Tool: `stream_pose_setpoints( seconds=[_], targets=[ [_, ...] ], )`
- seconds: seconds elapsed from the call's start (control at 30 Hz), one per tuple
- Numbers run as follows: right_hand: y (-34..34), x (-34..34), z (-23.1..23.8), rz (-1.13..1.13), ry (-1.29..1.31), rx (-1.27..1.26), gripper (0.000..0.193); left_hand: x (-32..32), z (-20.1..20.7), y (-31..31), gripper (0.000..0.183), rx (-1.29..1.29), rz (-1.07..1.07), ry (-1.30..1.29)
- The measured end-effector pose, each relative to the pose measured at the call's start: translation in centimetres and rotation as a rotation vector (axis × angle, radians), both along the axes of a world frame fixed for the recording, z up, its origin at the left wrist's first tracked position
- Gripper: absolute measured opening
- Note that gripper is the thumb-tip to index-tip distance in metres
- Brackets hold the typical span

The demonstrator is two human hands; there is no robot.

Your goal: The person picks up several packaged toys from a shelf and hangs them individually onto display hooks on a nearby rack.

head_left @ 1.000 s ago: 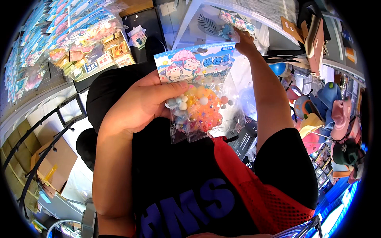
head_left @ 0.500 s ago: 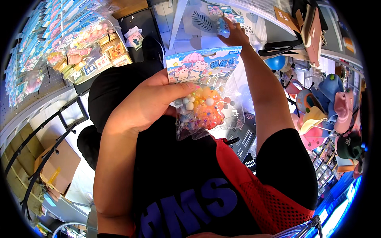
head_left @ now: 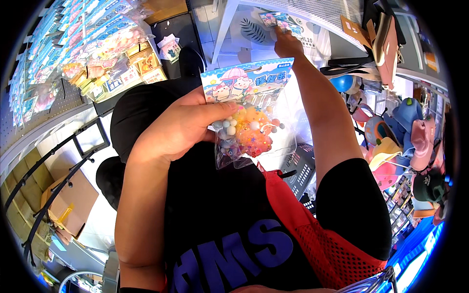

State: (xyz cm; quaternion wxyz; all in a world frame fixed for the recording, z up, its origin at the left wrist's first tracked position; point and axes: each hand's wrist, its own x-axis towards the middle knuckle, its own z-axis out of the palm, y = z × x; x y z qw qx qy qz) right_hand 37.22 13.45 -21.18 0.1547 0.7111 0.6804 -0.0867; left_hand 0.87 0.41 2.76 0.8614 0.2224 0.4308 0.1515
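Note:
My left hand [head_left: 183, 124], closed, grips several clear bags of squeeze toys [head_left: 251, 132] by the top, with the thumb across the front. The front bag has a blue header card [head_left: 246, 80] with pink cartoon animals. Inside are an orange-pink lump with star sequins and small beads in pale colours. My right arm reaches far forward beneath a white mesh shelf. There my right hand [head_left: 289, 46] looks closed on a similar bagged toy [head_left: 288, 25], its fingertips at the card and partly hidden. Another small card [head_left: 267, 18] lies beside it.
Bagged toys [head_left: 73, 44] hang in rows on a pegboard at the left, by a box of small packets [head_left: 141, 68]. Overhead is the mesh shelf [head_left: 332, 22]. Colourful hats [head_left: 408, 115] hang at the right. A black crate [head_left: 298, 168] and a cardboard box [head_left: 71, 205] stand lower down.
My right hand has drawn its spread fingers together at the far bagged toy, and the cards there have shifted slightly left. My left hand keeps its grip, almost still.

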Motion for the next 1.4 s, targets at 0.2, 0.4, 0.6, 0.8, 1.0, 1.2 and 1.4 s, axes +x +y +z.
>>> stream_pose_setpoints(
  seconds=[0.2, 0.4, 0.6, 0.8, 1.0, 1.2, 1.4],
  targets=[
    [0.2, 0.5, 1.6, -0.078, 0.018, -0.013, 0.042, 0.5, 0.1, 0.1, 0.043, 0.031, -0.002, 0.065],
    [-5.0, -0.4, 7.3, -0.344, 0.395, 0.29, 0.031, 1.0, -0.9, 0.5, 0.032, 0.054, 0.306, 0.137],
    [-14.8, -4.7, 16.7, -0.176, 0.723, 0.645, 0.027, 1.9, 0.3, 0.4, 0.028, 0.115, 0.397, 0.081],
    [-20.6, -12.4, 27.2, -0.008, 0.647, 0.672, 0.034, 2.1, 2.1, -0.8, 0.027, 0.196, 0.397, 0.029],
    [-21.6, -18.1, 28.3, 0.482, 0.321, 0.718, 0.045, 1.6, 0.7, -2.7, 0.033, 0.225, 0.424, -0.1],
    [-24.1, -22.3, 31.5, 0.455, 0.267, 0.633, 0.05, -0.3, 2.3, -5.8, 0.061, 0.281, 0.508, -0.397],
    [-26.5, -24.6, 34.0, 0.475, 0.534, 0.593, 0.047, -4.0, 1.0, -8.4, 0.06, 0.36, 0.578, -0.48]
  ],
)
